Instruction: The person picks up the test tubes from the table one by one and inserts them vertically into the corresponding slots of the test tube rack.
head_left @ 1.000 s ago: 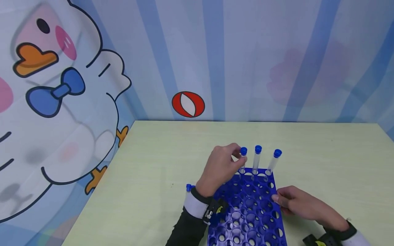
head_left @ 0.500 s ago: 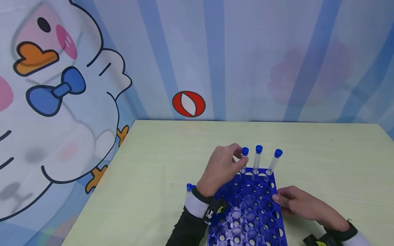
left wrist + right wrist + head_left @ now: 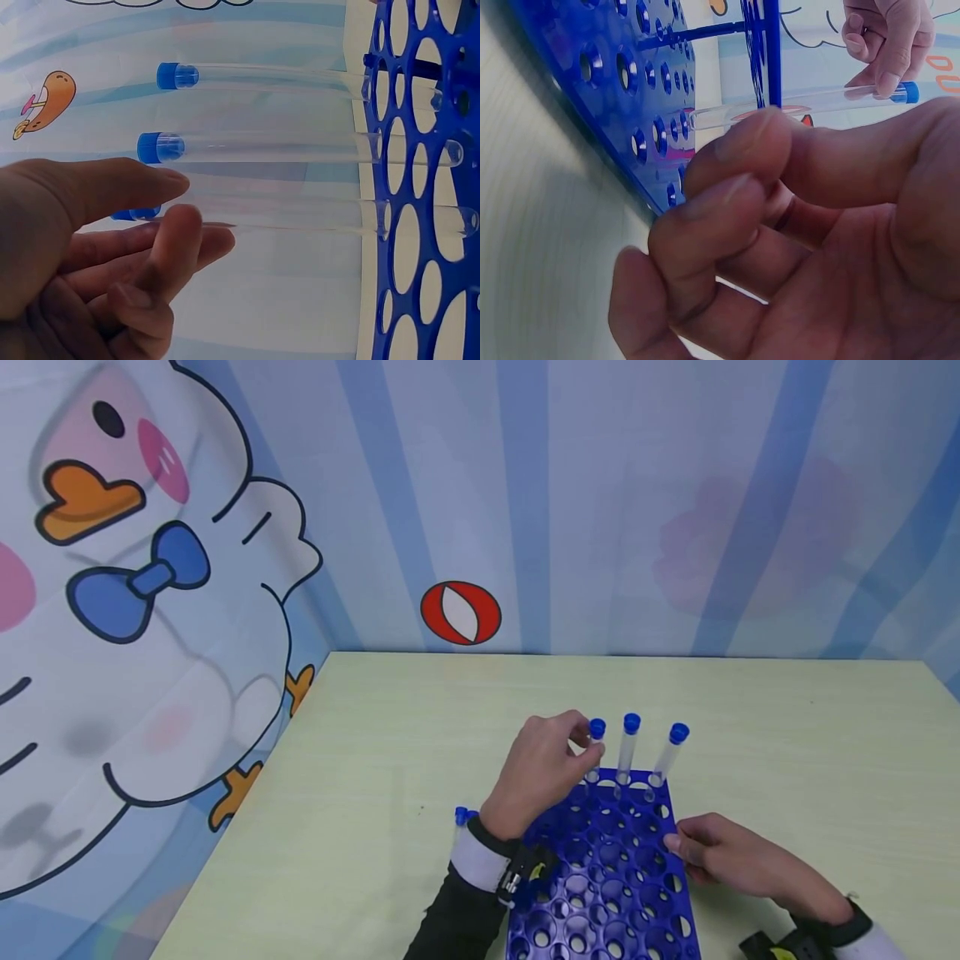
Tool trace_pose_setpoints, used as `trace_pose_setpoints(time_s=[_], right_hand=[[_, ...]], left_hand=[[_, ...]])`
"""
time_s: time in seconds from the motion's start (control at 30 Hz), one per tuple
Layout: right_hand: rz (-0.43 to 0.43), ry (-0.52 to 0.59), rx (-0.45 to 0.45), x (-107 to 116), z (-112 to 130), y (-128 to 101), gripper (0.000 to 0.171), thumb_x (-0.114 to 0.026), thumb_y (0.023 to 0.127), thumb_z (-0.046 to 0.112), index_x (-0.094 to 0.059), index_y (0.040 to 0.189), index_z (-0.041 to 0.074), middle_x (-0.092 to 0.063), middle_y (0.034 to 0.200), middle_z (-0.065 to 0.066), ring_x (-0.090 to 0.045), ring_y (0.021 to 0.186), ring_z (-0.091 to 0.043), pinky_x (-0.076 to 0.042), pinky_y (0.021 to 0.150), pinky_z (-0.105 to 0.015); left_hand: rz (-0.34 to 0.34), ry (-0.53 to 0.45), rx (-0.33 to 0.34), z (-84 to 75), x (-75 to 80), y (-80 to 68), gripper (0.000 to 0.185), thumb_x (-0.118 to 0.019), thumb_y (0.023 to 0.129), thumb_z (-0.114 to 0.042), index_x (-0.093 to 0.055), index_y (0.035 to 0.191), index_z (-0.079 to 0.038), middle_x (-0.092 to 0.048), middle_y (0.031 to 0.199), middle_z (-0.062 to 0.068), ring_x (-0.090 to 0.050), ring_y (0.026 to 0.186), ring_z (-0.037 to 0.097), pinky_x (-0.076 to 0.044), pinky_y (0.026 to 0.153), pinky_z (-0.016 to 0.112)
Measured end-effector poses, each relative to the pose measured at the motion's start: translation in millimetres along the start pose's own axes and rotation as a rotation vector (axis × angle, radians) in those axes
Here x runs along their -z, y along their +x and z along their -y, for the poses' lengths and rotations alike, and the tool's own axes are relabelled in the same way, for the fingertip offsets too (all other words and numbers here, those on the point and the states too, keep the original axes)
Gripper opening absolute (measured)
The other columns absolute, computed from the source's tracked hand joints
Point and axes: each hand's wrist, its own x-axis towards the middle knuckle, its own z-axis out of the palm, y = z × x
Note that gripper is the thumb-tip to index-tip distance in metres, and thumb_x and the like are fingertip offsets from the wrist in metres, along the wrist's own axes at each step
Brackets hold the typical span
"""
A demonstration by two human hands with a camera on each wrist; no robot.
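Observation:
A blue tube rack (image 3: 607, 877) with many round holes lies on the pale green table (image 3: 375, 760). Three clear tubes with blue caps stand in its far row: left tube (image 3: 595, 745), middle tube (image 3: 627, 745), right tube (image 3: 667, 753). My left hand (image 3: 540, 768) pinches the left tube (image 3: 300, 214) just below its cap (image 3: 907, 92) with thumb and fingertips. My right hand (image 3: 720, 856) holds the rack's right edge (image 3: 660, 150) with curled fingers.
More blue-capped tubes (image 3: 461, 818) lie on the table just left of my left wrist, mostly hidden by the sleeve. A cartoon-printed backdrop (image 3: 480, 502) rises behind the table and along its left side.

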Motion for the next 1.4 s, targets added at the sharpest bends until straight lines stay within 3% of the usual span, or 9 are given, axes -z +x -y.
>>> trace_pose_setpoints(time_s=[0.33, 0.53, 0.63, 0.73, 0.8, 0.9, 1.03, 1.2, 1.4], right_hand=[[0.003, -0.007, 0.009, -2, -1, 1, 0.032, -0.040, 0.098, 0.027, -0.055, 0.086, 0.001, -0.044, 0.063, -0.001, -0.042, 0.057, -0.015, -0.033, 0.053, -0.028], [0.015, -0.016, 0.022, -1, -1, 2, 0.033, -0.039, 0.099, 0.026, -0.055, 0.084, 0.001, -0.043, 0.063, -0.001, -0.040, 0.056, -0.015, -0.033, 0.052, -0.028], [0.024, -0.027, 0.039, 0, 0, 2, 0.034, -0.039, 0.099, 0.026, -0.054, 0.082, 0.001, -0.042, 0.061, -0.001, -0.038, 0.053, -0.014, -0.031, 0.050, -0.027], [0.025, -0.030, 0.044, 2, 1, 1, 0.034, -0.040, 0.098, 0.027, -0.054, 0.082, 0.000, -0.041, 0.061, -0.001, -0.037, 0.053, -0.013, -0.029, 0.049, -0.027], [0.023, -0.025, 0.029, 2, 1, 1, 0.033, -0.040, 0.098, 0.027, -0.055, 0.084, 0.001, -0.041, 0.061, -0.001, -0.037, 0.053, -0.013, -0.029, 0.049, -0.026], [0.016, -0.021, 0.010, 2, 1, 1, 0.032, -0.041, 0.098, 0.027, -0.055, 0.085, 0.002, -0.040, 0.060, 0.000, -0.037, 0.053, -0.014, -0.028, 0.050, -0.026], [0.018, -0.016, -0.001, 2, -1, 1, 0.032, -0.041, 0.098, 0.028, -0.055, 0.086, 0.002, -0.040, 0.060, 0.000, -0.037, 0.054, -0.014, -0.028, 0.050, -0.026], [0.026, -0.011, 0.015, 2, -1, 1, 0.033, -0.040, 0.098, 0.028, -0.055, 0.087, 0.001, -0.040, 0.060, 0.000, -0.037, 0.053, -0.013, -0.028, 0.050, -0.026], [0.033, -0.027, 0.050, 1, -1, 1, 0.034, -0.039, 0.098, 0.027, -0.053, 0.083, 0.000, -0.039, 0.060, 0.000, -0.035, 0.051, -0.012, -0.027, 0.048, -0.026]], left_hand=[[0.055, -0.010, 0.062, 4.4, 3.1, -2.3, 0.031, -0.065, 0.084, -0.033, -0.068, 0.100, -0.007, -0.069, 0.090, 0.004, -0.061, 0.070, 0.008, -0.047, 0.061, 0.014], [0.113, -0.017, 0.142, 17.1, 28.5, -10.0, 0.032, -0.062, 0.086, -0.036, -0.068, 0.100, -0.008, -0.068, 0.086, 0.003, -0.061, 0.070, 0.011, -0.049, 0.060, 0.020], [0.189, -0.035, 0.248, 29.5, 48.4, -18.3, 0.022, -0.060, 0.088, -0.029, -0.067, 0.087, -0.008, -0.064, 0.070, 0.003, -0.058, 0.059, 0.013, -0.046, 0.053, 0.025], [0.278, -0.012, 0.417, 41.6, 65.7, -27.6, 0.017, -0.062, 0.087, -0.021, -0.064, 0.077, -0.007, -0.058, 0.059, 0.003, -0.055, 0.051, 0.016, -0.043, 0.049, 0.028], [0.321, 0.029, 0.517, 47.9, 72.4, -32.6, 0.017, -0.065, 0.085, -0.018, -0.064, 0.072, -0.007, -0.058, 0.058, 0.004, -0.055, 0.052, 0.017, -0.041, 0.050, 0.028], [0.373, 0.085, 0.615, 54.9, 73.9, -36.0, 0.017, -0.068, 0.081, -0.017, -0.066, 0.071, -0.004, -0.059, 0.057, 0.005, -0.055, 0.055, 0.018, -0.040, 0.051, 0.028], [0.432, 0.116, 0.700, 62.7, 67.8, -36.4, 0.016, -0.069, 0.080, -0.014, -0.064, 0.081, 0.001, -0.060, 0.061, 0.007, -0.058, 0.058, 0.018, -0.043, 0.054, 0.029], [0.454, 0.091, 0.787, 70.5, 61.8, -37.3, 0.019, -0.065, 0.081, -0.006, -0.057, 0.095, 0.003, -0.061, 0.066, 0.010, -0.061, 0.059, 0.018, -0.045, 0.058, 0.031], [0.467, 0.086, 0.842, 80.9, 55.1, -38.2, 0.013, -0.064, 0.079, -0.002, -0.055, 0.088, 0.000, -0.062, 0.069, 0.011, -0.058, 0.056, 0.018, -0.043, 0.051, 0.027]])
